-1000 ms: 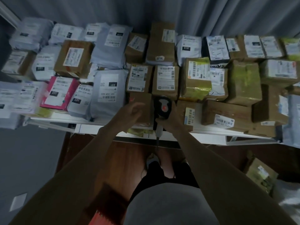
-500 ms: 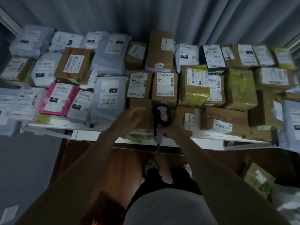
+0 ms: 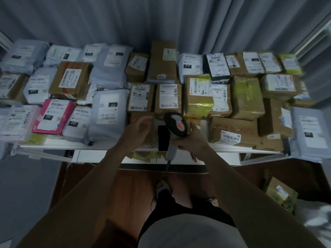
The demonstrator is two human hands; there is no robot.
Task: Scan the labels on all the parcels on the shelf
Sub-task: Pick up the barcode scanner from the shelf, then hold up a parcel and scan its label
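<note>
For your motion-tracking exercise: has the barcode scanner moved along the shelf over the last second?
No. The scanner sits in front of the same two labelled brown boxes, gripped by the right hand; only the camera shifted.

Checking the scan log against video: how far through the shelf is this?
Done: cannot tell, no parcel shows any scanned mark. In hand: right hand grips the scanner, its head over the front-centre boxes; left hand rests on a brown box at the shelf front edge. Left: possibly most of it, from the pink parcel to the grey mailer.
</note>
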